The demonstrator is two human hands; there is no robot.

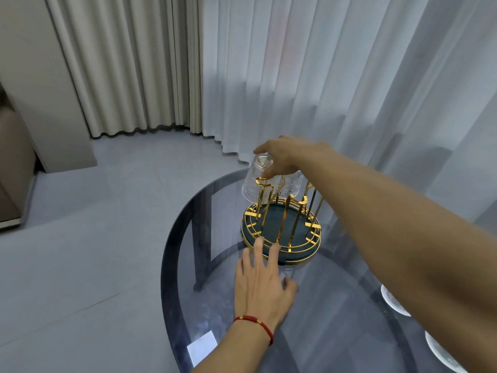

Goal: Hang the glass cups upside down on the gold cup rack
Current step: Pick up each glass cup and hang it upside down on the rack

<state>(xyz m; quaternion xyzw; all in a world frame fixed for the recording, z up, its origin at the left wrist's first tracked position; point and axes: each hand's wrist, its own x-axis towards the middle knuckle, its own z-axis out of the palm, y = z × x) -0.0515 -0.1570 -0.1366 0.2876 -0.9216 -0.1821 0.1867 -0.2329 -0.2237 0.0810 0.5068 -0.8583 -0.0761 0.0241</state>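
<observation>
The gold cup rack (282,227), with gold prongs rising from a dark green round base, stands on the far part of a round glass table (336,305). My right hand (282,154) grips the bottom of an upside-down ribbed glass cup (255,181), which sits tilted over the rack's left prong. A second upside-down glass cup (291,184) hangs on a prong just behind my right hand. My left hand (263,289) lies flat on the table with its fingers apart, two fingertips touching the front rim of the rack's base. It holds nothing.
Rims of two more glass pieces (394,302) (441,354) show at the table's right edge under my right arm. White sheer curtains (322,76) hang close behind the table. Grey floor lies to the left. A white label (201,348) sticks to the glass near me.
</observation>
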